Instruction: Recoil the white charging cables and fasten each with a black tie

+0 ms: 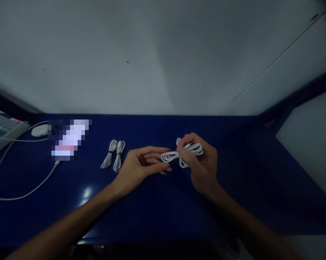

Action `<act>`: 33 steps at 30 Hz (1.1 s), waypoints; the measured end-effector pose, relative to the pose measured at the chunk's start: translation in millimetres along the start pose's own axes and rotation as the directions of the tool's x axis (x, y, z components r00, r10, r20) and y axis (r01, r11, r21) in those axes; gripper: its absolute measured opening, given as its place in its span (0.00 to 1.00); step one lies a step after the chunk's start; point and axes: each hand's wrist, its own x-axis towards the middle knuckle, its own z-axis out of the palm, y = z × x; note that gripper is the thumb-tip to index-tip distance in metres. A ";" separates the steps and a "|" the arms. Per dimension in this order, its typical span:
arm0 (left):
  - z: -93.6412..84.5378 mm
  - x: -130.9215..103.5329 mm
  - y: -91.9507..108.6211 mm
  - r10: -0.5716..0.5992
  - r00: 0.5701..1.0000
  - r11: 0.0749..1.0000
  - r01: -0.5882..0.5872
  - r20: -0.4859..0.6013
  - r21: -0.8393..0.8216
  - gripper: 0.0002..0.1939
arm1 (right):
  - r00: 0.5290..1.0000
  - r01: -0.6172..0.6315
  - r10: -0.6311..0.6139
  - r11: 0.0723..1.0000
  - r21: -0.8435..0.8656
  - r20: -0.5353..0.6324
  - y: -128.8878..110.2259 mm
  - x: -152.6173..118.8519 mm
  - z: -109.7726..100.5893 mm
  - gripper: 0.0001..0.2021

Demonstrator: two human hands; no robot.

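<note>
A coiled white cable (170,156) is pinched at its middle by my right hand (202,162), thumb on top. The bundle lies sideways, with loops on both sides of the fingers. My left hand (145,162) is beside its left loop, fingers apart and stretched toward it; whether they touch the cable is unclear. Another white cable (183,164) shows partly behind and below my right hand, mostly hidden. Left of my left hand, two white cable bundles (108,155) (119,157), each with a black tie round its middle, lie side by side on the blue table (152,209).
A phone (71,139), blurred by pixels, lies at the left with a white cord (30,196) plugged into its lower end. Beyond it are a white rounded case (39,130) and a power strip (5,126) with a red light. A pale wall (111,72) rises behind the table.
</note>
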 end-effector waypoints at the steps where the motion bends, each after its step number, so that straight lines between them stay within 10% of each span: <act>1: -0.1 0.0 -0.8 -0.003 1.000 1.000 0.003 0.004 0.002 0.22 | 1.000 -0.016 0.016 1.000 0.012 -0.005 0.1 0.7 0.3 0.07; 9: 1.0 0.6 -5.1 0.024 0.999 0.999 -0.023 -0.045 0.031 0.20 | 0.967 -0.235 0.218 0.963 0.133 0.135 1.2 3.9 1.5 0.04; 22: 2.1 0.5 -4.8 0.019 0.998 1.000 -0.018 -0.060 0.023 0.21 | 0.978 -0.134 0.130 0.991 0.019 0.162 -0.1 5.7 1.7 0.06; 33: -0.7 1.5 -2.4 -0.028 1.000 1.000 0.028 0.000 -0.015 0.17 | 0.893 -0.373 0.264 0.888 0.270 0.364 6.2 16.2 -7.5 0.14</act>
